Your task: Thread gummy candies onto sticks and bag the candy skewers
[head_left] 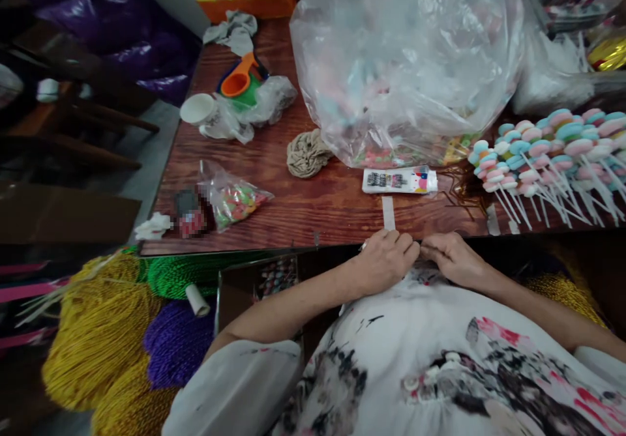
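So there are 2 hands here, down at the front edge of the tabletop [337,211], right up against a white top with a floral print [391,332]. The left hand [386,261] is palm-down with the fingers curled under, and the right hand [454,260] is bent inward to face it, fingers folded too. Fingertips nearly meet, can't tell if they actually touch. Also can't tell if either is gripping something, the undersides are hidden.

Closest stuff: 1 pale strip of tape [388,212] stuck to the wood just past the left hand's knuckles, and just behind that a white tube [398,180] lying on its side, white cap toward the right. Behind the tube sits a huge clear plastic bag [405,64], with a beige cloth bundle [308,154] at its lower left corner.

Off to the right there's a heap of pastel pieces on white sticks [557,143], pink, blue and white. Toward the left end: a small bag of green and reddish bits [237,204], with a white cup [198,109] and an orange tape dispenser [237,83] farther back. Below that end, yellow yarn [102,332] and purple yarn [176,345].
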### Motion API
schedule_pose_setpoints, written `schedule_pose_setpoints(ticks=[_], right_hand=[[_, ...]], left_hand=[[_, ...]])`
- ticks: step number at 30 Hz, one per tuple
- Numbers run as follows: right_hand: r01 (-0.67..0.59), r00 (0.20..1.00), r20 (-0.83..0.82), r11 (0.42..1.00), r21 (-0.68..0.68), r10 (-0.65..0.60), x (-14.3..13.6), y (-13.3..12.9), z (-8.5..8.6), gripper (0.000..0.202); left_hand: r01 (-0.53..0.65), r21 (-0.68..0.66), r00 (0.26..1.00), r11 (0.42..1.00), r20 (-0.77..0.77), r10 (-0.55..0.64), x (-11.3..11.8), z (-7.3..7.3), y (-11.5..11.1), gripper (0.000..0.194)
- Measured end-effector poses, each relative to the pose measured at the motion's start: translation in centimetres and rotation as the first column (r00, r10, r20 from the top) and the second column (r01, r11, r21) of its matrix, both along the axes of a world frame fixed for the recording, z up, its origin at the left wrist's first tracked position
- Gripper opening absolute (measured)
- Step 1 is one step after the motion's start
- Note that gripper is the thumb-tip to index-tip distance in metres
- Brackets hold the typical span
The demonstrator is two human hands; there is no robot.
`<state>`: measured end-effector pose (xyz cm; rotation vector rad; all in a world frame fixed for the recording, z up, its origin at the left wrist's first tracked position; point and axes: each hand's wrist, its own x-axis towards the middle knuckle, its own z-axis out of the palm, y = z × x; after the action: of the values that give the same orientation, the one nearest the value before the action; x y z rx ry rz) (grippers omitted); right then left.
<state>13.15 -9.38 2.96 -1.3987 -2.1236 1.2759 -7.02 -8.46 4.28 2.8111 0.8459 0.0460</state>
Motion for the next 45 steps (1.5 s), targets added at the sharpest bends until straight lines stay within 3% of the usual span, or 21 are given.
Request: schedule_pose_setpoints(ticks=[3,6,8,10,11,13,15,16,18,20,21,23,25,28,31,33,35,39,45], right_hand=[[0.063,0.976,-0.187,0.968,-0.243,-0.11,0.5,0.1,0.8,0.042],[0.169,0.954,-0.212,0.963,-0.211,-0.214,1.6,-0.4,0.2,0.045],[0.29,0.939,-0.176,0.955,-0.062,-0.297,2.8,-0.3,-0.5,0.038],[0.392,0.92,-0.098,0.902,0.183,-0.38,4.2,0.6,-0.9,0.028],[0.403,0.909,-0.034,0.855,0.325,-0.416,4.8,1.4,-1.0,0.025],[0.287,0.878,0.174,0.782,0.553,-0.446,5.5,3.2,-0.9,0.026],[0.103,0.81,0.391,0.762,0.639,-0.437,5.3,5.2,-1.0,0.028],[0.028,0.773,0.472,0.765,0.643,-0.425,5.0,6.0,-1.1,0.028],[-0.064,0.719,0.568,0.775,0.628,-0.401,4.3,7.2,-1.6,0.028],[-0.095,0.697,0.598,0.777,0.623,-0.395,3.8,7.9,-2.2,0.028],[-0.1,0.694,0.604,0.777,0.621,-0.393,3.8,8.0,-2.3,0.028],[-0.099,0.701,0.6,0.781,0.617,-0.385,4.0,7.9,-2.3,0.026],[-0.045,0.74,0.546,0.781,0.623,-0.393,4.3,7.4,-1.6,0.023],[0.175,0.877,0.246,0.75,0.638,-0.414,3.9,6.3,0.0,0.016],[0.297,0.939,-0.066,0.697,0.653,-0.339,2.0,5.4,1.0,0.012],[0.293,0.95,-0.143,0.638,0.712,-0.277,0.6,5.4,1.0,0.014],[0.292,0.956,-0.195,0.616,0.732,-0.221,-0.2,5.9,0.7,0.018],[0.27,0.96,-0.242,0.695,0.666,-0.142,-0.3,6.9,0.1,0.024],[0.282,0.95,-0.265,0.814,0.508,-0.164,0.2,6.7,-0.7,0.023]], left_hand=[[0.001,0.235,0.99,0.972,0.134,-0.033,0.0,-0.7,-0.3,0.027],[-0.031,0.254,0.976,0.967,0.216,-0.025,0.3,-1.9,0.1,0.027],[-0.084,0.173,0.969,0.981,0.244,0.04,0.5,-2.5,0.7,0.024],[-0.167,0.046,0.938,0.985,0.316,0.144,0.5,-2.6,1.5,0.024],[-0.201,-0.037,0.908,0.979,0.369,0.2,0.5,-2.6,1.9,0.026],[-0.224,-0.245,0.813,0.943,0.486,0.32,0.5,-2.2,2.8,0.028],[-0.192,-0.492,0.67,0.849,0.567,0.48,0.8,-1.7,3.6,0.027],[-0.162,-0.619,0.577,0.768,0.572,0.583,0.9,-1.4,3.9,0.026],[-0.08,-0.833,0.383,0.547,0.481,0.789,1.2,-0.8,4.3,0.025],[0.011,-0.942,0.242,0.335,0.328,0.913,1.3,-0.4,4.6,0.027],[0.045,-0.963,0.196,0.265,0.269,0.943,1.3,-0.2,4.7,0.029],[0.08,-0.976,0.149,0.2,0.21,0.966,1.3,-0.2,4.9,0.03],[0.082,-0.98,0.131,0.183,0.193,0.972,1.6,-0.6,5.0,0.032],[0.059,-0.977,0.143,0.203,0.21,0.967,2.7,-2.0,5.5,0.035],[0.057,-0.953,0.162,0.297,0.302,0.939,4.4,-2.9,6.0,0.034],[0.06,-0.928,0.166,0.369,0.374,0.913,5.1,-2.9,6.2,0.027],[0.056,-0.901,0.177,0.429,0.432,0.884,5.4,-2.5,6.3,0.021],[0.097,-0.893,0.208,0.44,0.451,0.868,4.5,-1.9,6.0,0.023],[0.153,-0.925,0.226,0.346,0.374,0.899,3.1,-2.1,5.7,0.035]])
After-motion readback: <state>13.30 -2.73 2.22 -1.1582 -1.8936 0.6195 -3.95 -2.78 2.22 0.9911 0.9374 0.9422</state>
